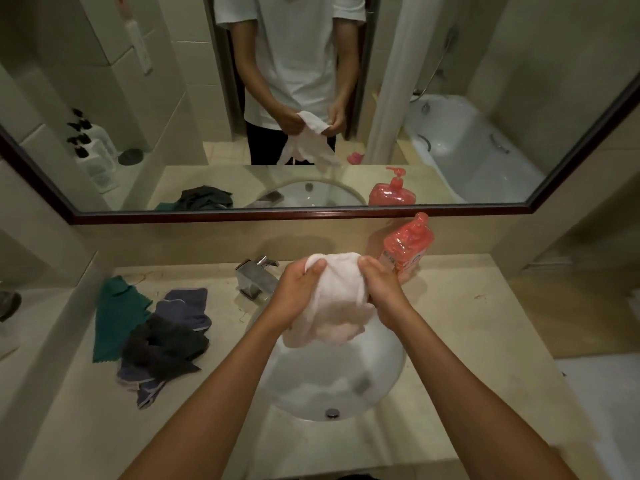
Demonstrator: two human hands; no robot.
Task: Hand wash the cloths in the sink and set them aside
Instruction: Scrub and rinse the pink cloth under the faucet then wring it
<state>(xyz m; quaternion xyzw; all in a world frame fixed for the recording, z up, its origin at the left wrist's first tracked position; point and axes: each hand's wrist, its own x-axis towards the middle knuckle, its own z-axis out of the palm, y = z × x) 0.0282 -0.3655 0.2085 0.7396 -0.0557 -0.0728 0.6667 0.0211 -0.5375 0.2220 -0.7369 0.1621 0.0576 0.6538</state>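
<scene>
Both hands hold the white cloth (329, 299) up over the sink (332, 379), clear of the basin. The left hand (299, 289) grips the cloth's upper left part, thumb pressed over the top fold and fingers curled behind it. The right hand (382, 289) grips the upper right part in the same way, thumb on the front. The top of the cloth bunches between the two grips, and the rest hangs down below and between the wrists, its lower edge above the bowl.

Just beyond the left grip, the chrome faucet (256, 277) stands on the desk (450, 323). Just beyond the right grip, partly behind its knuckles, is a red soap bottle (407, 247). Well to the left of the left grip, on the desk, lies a pile of dark cloths (169, 337), with a green cloth (117, 317) spread out on its far side. Above, the mirror (311, 98) reflects the person holding the white cloth in both hands.
</scene>
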